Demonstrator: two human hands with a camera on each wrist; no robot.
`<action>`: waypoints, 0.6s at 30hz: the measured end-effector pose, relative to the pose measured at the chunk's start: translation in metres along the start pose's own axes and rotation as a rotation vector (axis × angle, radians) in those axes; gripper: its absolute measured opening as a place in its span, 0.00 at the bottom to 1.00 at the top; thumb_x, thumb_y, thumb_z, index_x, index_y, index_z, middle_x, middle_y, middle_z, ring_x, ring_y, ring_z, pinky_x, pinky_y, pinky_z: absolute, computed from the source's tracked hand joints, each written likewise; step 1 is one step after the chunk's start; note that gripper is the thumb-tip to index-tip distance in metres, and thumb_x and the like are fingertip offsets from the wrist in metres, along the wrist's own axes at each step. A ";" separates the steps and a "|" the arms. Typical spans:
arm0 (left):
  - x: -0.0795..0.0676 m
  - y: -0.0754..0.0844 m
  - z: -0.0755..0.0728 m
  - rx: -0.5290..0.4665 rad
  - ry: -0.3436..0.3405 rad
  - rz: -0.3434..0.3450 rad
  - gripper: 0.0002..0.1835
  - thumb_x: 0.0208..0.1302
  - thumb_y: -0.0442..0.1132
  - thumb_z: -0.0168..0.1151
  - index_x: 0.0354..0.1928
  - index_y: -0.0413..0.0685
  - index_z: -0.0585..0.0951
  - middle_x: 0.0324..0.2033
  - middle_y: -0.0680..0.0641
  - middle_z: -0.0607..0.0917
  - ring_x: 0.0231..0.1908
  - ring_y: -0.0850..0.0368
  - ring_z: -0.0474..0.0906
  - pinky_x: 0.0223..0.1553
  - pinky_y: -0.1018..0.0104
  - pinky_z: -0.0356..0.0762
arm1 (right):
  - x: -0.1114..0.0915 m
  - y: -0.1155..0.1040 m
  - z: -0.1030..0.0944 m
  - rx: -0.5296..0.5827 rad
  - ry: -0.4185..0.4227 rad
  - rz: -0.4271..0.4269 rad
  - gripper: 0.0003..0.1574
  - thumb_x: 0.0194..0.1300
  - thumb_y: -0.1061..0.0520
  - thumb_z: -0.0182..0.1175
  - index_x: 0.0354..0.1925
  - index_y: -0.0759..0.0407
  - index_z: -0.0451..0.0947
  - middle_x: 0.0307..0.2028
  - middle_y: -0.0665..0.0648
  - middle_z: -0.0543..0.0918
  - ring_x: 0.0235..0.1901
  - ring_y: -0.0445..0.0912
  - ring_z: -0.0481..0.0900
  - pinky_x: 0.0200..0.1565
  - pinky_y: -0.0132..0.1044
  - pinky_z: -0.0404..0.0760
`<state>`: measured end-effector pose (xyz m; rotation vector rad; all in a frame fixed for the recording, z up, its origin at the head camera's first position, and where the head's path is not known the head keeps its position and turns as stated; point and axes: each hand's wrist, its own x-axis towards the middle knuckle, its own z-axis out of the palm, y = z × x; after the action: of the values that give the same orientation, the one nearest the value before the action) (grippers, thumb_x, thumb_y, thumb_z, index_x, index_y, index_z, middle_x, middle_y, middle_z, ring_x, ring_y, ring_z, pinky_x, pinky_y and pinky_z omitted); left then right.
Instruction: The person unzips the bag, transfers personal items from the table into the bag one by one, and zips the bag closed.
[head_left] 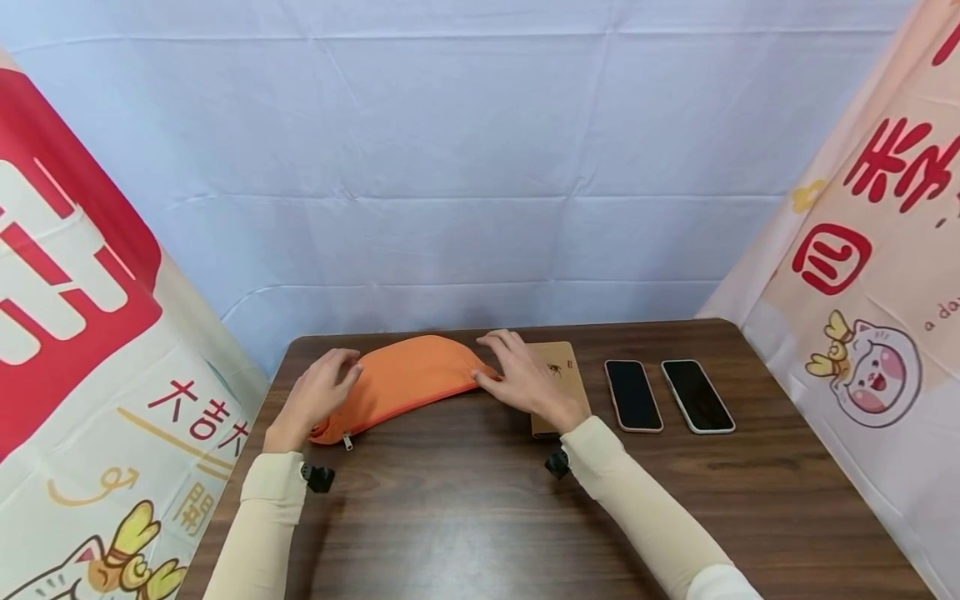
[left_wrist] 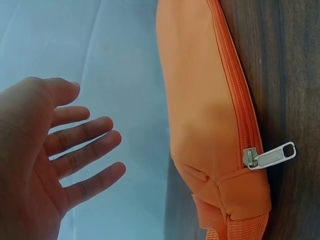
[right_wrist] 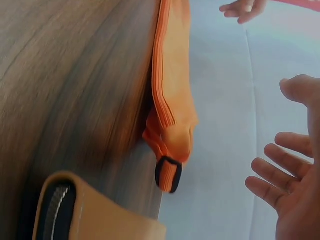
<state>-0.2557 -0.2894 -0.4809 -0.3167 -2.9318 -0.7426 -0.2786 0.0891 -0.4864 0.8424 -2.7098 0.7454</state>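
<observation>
Firstly, a dark wooden table [head_left: 450, 525] carries everything. Near its far left corner, along the far edge, lies an orange bag [head_left: 420, 371]; its long axis goes aslant from left to right, the left end being closer to the person, and its zipped side faces the near edge.

The bag lies between two hands: the left hand [head_left: 318, 390] is at its left end, the right hand [head_left: 525, 379] at its right end. Which hand is nearer, I cannot tell. Both have fingers spread wide and hold nothing; the wrist views show each apart from the fabric.

A tan flat item [head_left: 573, 375] is partly under the right forearm. Further toward the right edge rest a white-rimmed phone [head_left: 698, 397] and a pink-rimmed phone [head_left: 634, 396]. Smallest are the black buckle [right_wrist: 168, 175] at the bag's right end and the metal zip pull [left_wrist: 272, 156] at its left.
</observation>
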 end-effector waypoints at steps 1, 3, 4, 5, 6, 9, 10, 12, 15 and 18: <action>0.000 0.000 0.000 -0.003 -0.001 -0.003 0.24 0.84 0.51 0.54 0.69 0.43 0.77 0.63 0.39 0.82 0.58 0.41 0.82 0.59 0.39 0.81 | 0.001 -0.002 0.001 -0.007 -0.003 -0.006 0.36 0.76 0.39 0.64 0.73 0.53 0.73 0.69 0.56 0.75 0.69 0.53 0.73 0.66 0.55 0.79; -0.001 -0.002 0.001 -0.007 -0.001 -0.004 0.24 0.84 0.51 0.53 0.69 0.42 0.77 0.64 0.39 0.82 0.59 0.40 0.82 0.59 0.39 0.81 | 0.003 -0.005 0.004 -0.014 -0.007 -0.021 0.36 0.76 0.39 0.64 0.72 0.53 0.73 0.68 0.56 0.76 0.68 0.53 0.74 0.64 0.54 0.80; -0.002 -0.002 0.001 -0.010 -0.001 -0.004 0.24 0.84 0.51 0.53 0.69 0.42 0.77 0.64 0.38 0.82 0.59 0.40 0.82 0.60 0.39 0.80 | 0.004 -0.007 0.004 -0.017 -0.010 -0.026 0.36 0.76 0.38 0.64 0.72 0.53 0.74 0.68 0.56 0.76 0.68 0.53 0.75 0.64 0.54 0.80; -0.001 -0.002 0.001 -0.013 0.000 -0.007 0.25 0.84 0.51 0.53 0.69 0.42 0.77 0.64 0.38 0.82 0.59 0.40 0.82 0.60 0.39 0.80 | 0.005 -0.009 0.005 -0.021 -0.017 -0.029 0.36 0.76 0.38 0.63 0.72 0.53 0.74 0.69 0.56 0.76 0.68 0.52 0.75 0.64 0.53 0.80; -0.002 -0.002 0.001 -0.015 0.000 -0.006 0.25 0.84 0.51 0.53 0.70 0.42 0.77 0.64 0.38 0.81 0.60 0.40 0.82 0.60 0.38 0.80 | 0.006 -0.010 0.006 -0.022 -0.022 -0.033 0.36 0.76 0.37 0.63 0.72 0.52 0.74 0.68 0.55 0.76 0.68 0.52 0.75 0.64 0.53 0.80; -0.002 -0.004 0.001 -0.020 0.006 -0.004 0.25 0.84 0.50 0.53 0.70 0.40 0.78 0.64 0.37 0.81 0.60 0.39 0.82 0.60 0.38 0.80 | 0.008 -0.015 0.008 -0.033 -0.037 -0.038 0.35 0.77 0.36 0.62 0.72 0.51 0.73 0.69 0.54 0.76 0.68 0.51 0.75 0.63 0.52 0.81; -0.002 -0.004 0.001 -0.020 0.008 -0.005 0.25 0.84 0.50 0.54 0.69 0.40 0.78 0.64 0.37 0.82 0.59 0.39 0.82 0.60 0.38 0.80 | 0.009 -0.017 0.009 -0.034 -0.042 -0.039 0.35 0.77 0.36 0.61 0.72 0.51 0.73 0.69 0.53 0.76 0.68 0.51 0.75 0.63 0.52 0.81; -0.002 -0.005 0.002 -0.022 0.013 -0.006 0.24 0.84 0.50 0.54 0.69 0.40 0.78 0.64 0.37 0.82 0.59 0.39 0.82 0.59 0.38 0.81 | 0.010 -0.020 0.011 -0.034 -0.044 -0.044 0.35 0.76 0.36 0.62 0.72 0.51 0.74 0.69 0.53 0.76 0.68 0.51 0.75 0.63 0.51 0.81; -0.002 -0.006 0.002 -0.025 0.018 -0.005 0.24 0.84 0.50 0.54 0.68 0.40 0.79 0.63 0.38 0.82 0.58 0.40 0.82 0.59 0.39 0.81 | 0.011 -0.023 0.014 -0.021 -0.046 -0.053 0.35 0.76 0.38 0.64 0.71 0.52 0.74 0.69 0.54 0.76 0.68 0.51 0.76 0.64 0.51 0.81; -0.002 -0.008 0.003 -0.029 0.017 -0.004 0.24 0.84 0.50 0.53 0.68 0.40 0.79 0.62 0.37 0.83 0.57 0.40 0.83 0.58 0.39 0.81 | 0.012 -0.025 0.017 -0.018 -0.049 -0.058 0.35 0.76 0.39 0.63 0.72 0.52 0.74 0.70 0.54 0.76 0.68 0.51 0.76 0.65 0.50 0.81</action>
<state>-0.2556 -0.2955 -0.4873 -0.3057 -2.9085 -0.7854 -0.2749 0.0568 -0.4869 0.9432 -2.7177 0.6965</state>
